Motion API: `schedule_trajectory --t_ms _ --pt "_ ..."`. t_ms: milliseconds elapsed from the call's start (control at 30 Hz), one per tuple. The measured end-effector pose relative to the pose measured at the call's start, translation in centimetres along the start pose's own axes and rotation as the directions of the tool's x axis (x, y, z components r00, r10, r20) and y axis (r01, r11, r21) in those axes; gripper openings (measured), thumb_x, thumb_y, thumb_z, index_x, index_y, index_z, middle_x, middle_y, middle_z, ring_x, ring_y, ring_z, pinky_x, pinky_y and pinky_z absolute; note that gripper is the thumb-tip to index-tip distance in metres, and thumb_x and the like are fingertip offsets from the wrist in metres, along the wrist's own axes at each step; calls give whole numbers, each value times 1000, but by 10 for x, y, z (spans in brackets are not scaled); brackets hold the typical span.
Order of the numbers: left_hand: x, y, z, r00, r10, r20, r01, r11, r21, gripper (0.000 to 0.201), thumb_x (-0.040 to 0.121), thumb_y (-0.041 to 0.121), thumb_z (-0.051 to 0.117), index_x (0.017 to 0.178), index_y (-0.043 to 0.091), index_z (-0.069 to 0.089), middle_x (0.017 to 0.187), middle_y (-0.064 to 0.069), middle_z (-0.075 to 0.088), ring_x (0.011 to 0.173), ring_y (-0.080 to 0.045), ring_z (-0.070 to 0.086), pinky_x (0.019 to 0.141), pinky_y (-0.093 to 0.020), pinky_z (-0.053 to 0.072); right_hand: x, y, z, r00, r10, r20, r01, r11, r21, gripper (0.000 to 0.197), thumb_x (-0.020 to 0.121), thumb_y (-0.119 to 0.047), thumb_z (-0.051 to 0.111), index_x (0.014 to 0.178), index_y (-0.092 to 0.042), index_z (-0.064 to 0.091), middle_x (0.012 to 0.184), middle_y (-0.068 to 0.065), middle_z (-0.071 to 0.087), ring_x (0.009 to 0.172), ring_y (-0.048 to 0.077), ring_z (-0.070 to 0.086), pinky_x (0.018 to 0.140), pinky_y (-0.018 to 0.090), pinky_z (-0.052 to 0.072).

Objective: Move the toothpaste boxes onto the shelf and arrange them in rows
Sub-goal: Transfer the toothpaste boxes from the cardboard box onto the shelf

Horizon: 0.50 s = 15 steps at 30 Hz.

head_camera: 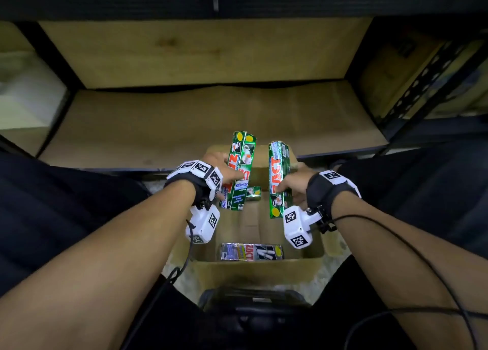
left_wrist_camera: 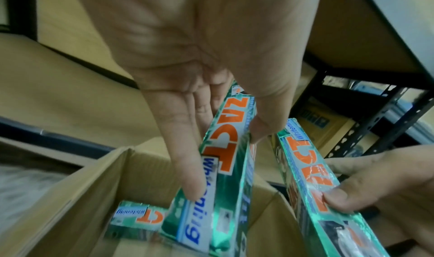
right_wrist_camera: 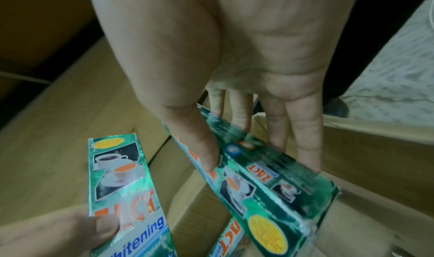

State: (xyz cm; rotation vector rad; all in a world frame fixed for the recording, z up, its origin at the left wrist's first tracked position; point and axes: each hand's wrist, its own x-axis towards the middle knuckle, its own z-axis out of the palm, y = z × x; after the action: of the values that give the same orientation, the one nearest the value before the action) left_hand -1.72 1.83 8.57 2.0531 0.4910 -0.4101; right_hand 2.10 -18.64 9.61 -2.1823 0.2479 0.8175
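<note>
Shelf [head_camera: 184,127] board lies beyond the carton [head_camera: 253,270]. Left hand [head_camera: 224,170] and right hand [head_camera: 293,186] each pinch one toothpaste box [head_camera: 239,170] above it; glossy wrap may slip, dropping boxes back.

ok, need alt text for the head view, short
Seen from above, the left hand and right hand each hold a green toothpaste box over an open cardboard carton. More boxes lie inside the carton, and the wooden shelf lies ahead.
</note>
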Motion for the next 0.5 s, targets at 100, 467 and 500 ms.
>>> schedule_trajectory --t_ms 100,467,500 --pt "-20 24 -14 998 41 -42 -42 999 -15 20 78 21 80 91 23 65 84 -1 68 76 -21 71 54 -45 61 -23 -15 -10 995 -86 -42 87 995 37 58 73 -2 82 124 -4 54 113 12 67 101 29 66 86 41 58" --pt "-92 102 -66 964 219 -151 -222 975 -3 21 79 22 80 93 19 65 96 -5 73 82 -27 73 59 -48 61 -106 -76 -65 949 -287 -133 310 927 213 36 72 15 73 96 -8 58 101 18 69 98 39 68 85 58 56" --pt "-99 109 -71 955 242 -170 -244 970 4 19 79 22 80 90 20 64 95 -4 73 81 -27 73 59 -48 61 -111 -83 -72 945 -296 -142 322 920 225 37 71 17 72 93 -9 58 102 22 69 98 42 68 83 62 55"
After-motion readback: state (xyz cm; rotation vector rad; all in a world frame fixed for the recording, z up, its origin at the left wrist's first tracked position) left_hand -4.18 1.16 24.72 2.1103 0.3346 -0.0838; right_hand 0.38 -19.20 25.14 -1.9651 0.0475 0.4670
